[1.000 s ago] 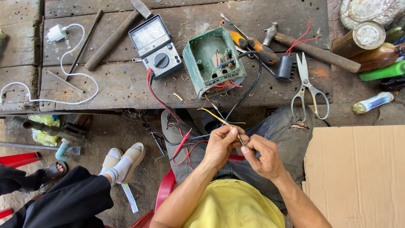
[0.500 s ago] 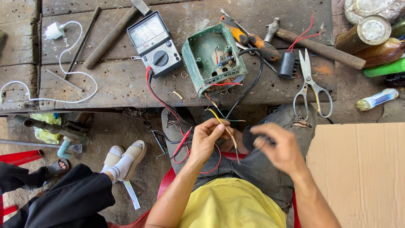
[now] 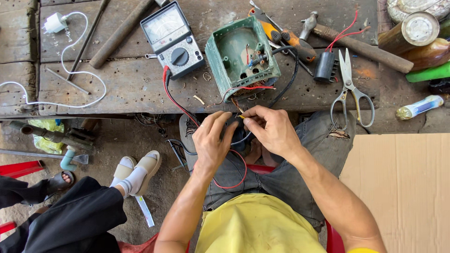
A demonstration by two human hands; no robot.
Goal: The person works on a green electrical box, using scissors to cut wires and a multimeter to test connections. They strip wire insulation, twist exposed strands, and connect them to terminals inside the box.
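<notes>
Just below the edge of the wooden workbench (image 3: 131, 89), my left hand (image 3: 212, 140) and my right hand (image 3: 271, 130) meet, both pinching the thin wires (image 3: 240, 115) that run out of a green metal housing (image 3: 241, 58). That housing lies open side up on the bench, directly above my hands. A grey analog multimeter (image 3: 172, 38) sits left of it, and its red lead (image 3: 176, 100) runs down past my left hand and loops over my lap.
Scissors (image 3: 349, 89), a black capacitor (image 3: 326, 67), a hammer (image 3: 356, 44), orange-handled screwdrivers (image 3: 286, 37) and cans lie right of the housing. A white charger cable (image 3: 70, 75) and metal rods are at the left. Cardboard (image 3: 403, 187) covers the lower right. Another person's legs (image 3: 84, 206) are at lower left.
My right hand has moved up and left to rejoin my left hand on the wires. Both hands now sit higher, close to the bench edge.
</notes>
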